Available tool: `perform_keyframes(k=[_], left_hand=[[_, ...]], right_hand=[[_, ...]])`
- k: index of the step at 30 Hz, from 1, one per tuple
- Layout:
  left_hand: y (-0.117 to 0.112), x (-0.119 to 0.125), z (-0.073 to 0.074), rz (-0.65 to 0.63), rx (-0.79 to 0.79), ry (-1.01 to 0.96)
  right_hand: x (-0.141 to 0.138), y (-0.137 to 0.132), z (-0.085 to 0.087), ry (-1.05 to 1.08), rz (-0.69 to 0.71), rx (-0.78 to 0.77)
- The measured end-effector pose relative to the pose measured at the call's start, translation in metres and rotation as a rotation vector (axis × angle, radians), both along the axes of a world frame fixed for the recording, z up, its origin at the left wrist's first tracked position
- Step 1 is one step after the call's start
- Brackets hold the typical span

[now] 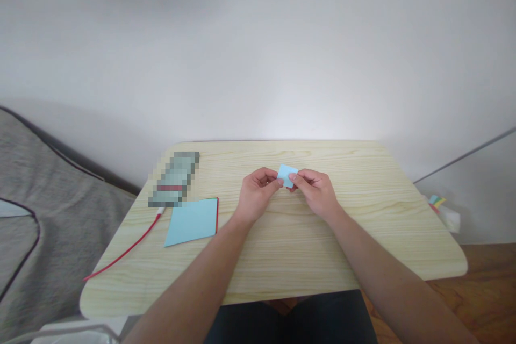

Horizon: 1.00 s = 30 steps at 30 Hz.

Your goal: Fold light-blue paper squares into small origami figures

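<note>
Head camera looked down on a pale wooden table (pixel 363 236). Both hands met above its middle, pinching a small folded piece of light blue paper (pixel 286 174) between them. The left hand (pixel 258 193) gripped its left edge with thumb and forefinger; the right hand (pixel 316 193) pinched the right edge the same way. Left of the hands lay a stack of square paper (pixel 192 221), blue on top, beside a red cable (pixel 124 251) and a blurred object (pixel 174 179).
</note>
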<state>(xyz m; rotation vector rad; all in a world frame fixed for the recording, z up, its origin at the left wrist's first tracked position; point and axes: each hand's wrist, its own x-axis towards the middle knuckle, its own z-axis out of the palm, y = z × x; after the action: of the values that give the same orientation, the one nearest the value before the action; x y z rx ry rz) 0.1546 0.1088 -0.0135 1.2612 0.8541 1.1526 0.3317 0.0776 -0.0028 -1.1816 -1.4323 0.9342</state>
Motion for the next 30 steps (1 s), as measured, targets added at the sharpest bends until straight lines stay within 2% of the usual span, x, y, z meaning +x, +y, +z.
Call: perform_keyframes(k=[5, 10, 15, 23, 30], left_hand=[[-0.0001, -0.0001, 0.0017, 0.026, -0.007, 0.004], [-0.0001, 0.0001, 0.0034, 0.049, 0.009, 0.039], [-0.0006, 0.0000, 0.0041, 0.060, 0.035, 0.069], [-0.0007, -0.0015, 0.0044, 0.056, 0.059, 0.002], [-0.0046, -0.0018, 0.0082, 0.111, 0.156, 0.162]], right_hand=[[-0.0013, -0.0011, 0.0006, -0.059, -0.015, 0.013], [-0.0024, 0.0009, -0.0028, 0.142, -0.024, 0.027], [-0.0013, 0.0016, -0.0053, 0.169, -0.049, 0.087], [-0.0024, 0.0026, -0.0049, 0.181, -0.051, -0.008], [-0.0023, 0.0039, -0.0023, 0.225, -0.029, -0.047]])
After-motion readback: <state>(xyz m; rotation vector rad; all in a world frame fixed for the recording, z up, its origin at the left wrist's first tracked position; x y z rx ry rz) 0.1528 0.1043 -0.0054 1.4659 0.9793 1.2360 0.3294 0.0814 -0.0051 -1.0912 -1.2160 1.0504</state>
